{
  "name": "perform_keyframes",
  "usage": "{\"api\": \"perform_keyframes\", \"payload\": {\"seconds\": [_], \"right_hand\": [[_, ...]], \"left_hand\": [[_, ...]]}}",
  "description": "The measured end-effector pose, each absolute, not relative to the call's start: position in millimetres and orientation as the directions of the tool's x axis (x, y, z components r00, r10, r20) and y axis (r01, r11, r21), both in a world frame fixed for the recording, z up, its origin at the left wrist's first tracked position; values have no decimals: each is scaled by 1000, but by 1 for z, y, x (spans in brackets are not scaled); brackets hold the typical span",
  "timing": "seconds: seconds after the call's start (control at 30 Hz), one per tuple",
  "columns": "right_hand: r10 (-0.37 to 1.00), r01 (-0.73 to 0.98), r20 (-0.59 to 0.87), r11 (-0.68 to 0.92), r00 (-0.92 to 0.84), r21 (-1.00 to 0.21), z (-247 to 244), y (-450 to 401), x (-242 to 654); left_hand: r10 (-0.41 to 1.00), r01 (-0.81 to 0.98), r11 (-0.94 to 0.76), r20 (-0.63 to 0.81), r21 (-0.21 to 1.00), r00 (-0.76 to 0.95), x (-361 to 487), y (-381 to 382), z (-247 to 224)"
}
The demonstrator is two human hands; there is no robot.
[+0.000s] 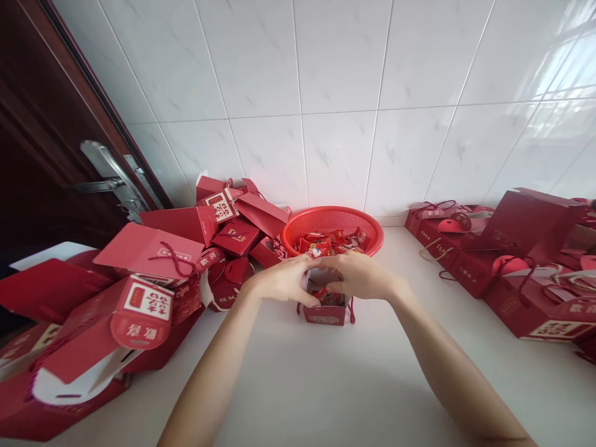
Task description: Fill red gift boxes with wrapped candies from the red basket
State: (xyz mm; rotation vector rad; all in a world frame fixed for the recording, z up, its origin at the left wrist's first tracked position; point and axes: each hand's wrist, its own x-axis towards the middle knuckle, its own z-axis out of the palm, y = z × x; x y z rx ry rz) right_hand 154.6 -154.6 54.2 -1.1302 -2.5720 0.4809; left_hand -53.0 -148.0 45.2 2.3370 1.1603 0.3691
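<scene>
A small open red box stands on the white table, with red-wrapped items inside and a red cord at its right side. My left hand is at the box's left side, fingers bent over the rim and thumb near the opening. From the right, my right hand reaches over the box's rim, its fingertips at the opening. Both hands are curved around the upper part of the box. Right behind them sits a red plastic basket holding red-wrapped packets.
Red gift boxes are heaped on the left, many with flaps raised. More red boxes stand in rows on the right. A tiled wall rises behind the table; a dark door with a metal handle is at the left.
</scene>
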Motion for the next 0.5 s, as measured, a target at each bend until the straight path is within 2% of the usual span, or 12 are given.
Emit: {"api": "perform_keyframes", "payload": {"seconds": [0.1, 0.17, 0.3, 0.4, 0.5], "right_hand": [[766, 665, 171, 628, -620, -403, 58, -158, 157], [729, 623, 167, 662, -664, -415, 59, -162, 154], [622, 579, 26, 744, -783, -333, 54, -164, 145], [679, 673, -88, 687, -729, -275, 49, -159, 147], [690, 680, -125, 638, -713, -362, 55, -157, 161]], "left_hand": [[807, 689, -501, -4, 524, 590, -53, -146, 45], [808, 694, -491, -23, 527, 589, -52, -147, 45], [814, 710, -467, -59, 527, 578, -51, -148, 44], [815, 722, -466, -70, 512, 576, -51, -148, 44], [802, 697, -491, -40, 522, 596, -52, -148, 43]]}}
